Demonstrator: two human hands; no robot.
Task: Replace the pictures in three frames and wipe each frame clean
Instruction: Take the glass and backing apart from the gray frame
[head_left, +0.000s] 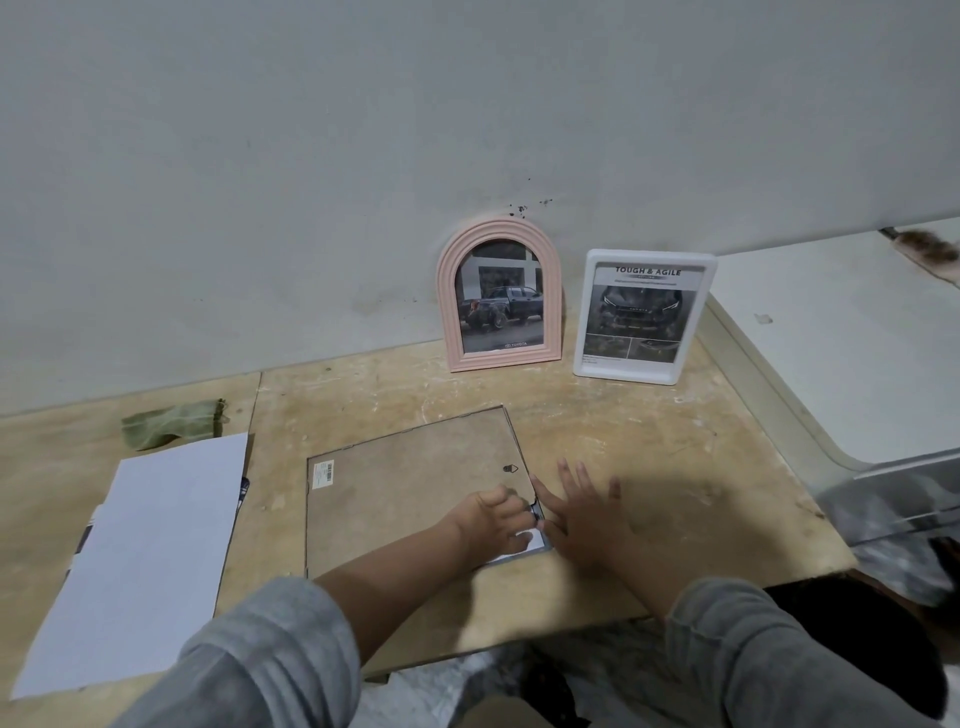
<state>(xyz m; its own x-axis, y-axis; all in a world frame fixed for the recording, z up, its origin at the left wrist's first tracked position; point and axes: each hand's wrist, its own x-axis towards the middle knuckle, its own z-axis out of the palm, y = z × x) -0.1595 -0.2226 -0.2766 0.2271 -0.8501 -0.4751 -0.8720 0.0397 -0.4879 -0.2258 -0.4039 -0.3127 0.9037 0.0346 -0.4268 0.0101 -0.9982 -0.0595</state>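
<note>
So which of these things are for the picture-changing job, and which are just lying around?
For the job:
- flat frame, face down, both hands at its right edge
- left hand
- right hand
- pink arched frame, standing
- white frame, standing
- white sheets, probably pictures
- green cloth, likely for wiping

Just lying about:
- white furniture on the right

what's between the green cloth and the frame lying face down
In the head view, the upper corner of the white paper sheet lies between the green cloth and the face-down frame; otherwise bare tabletop.
</note>
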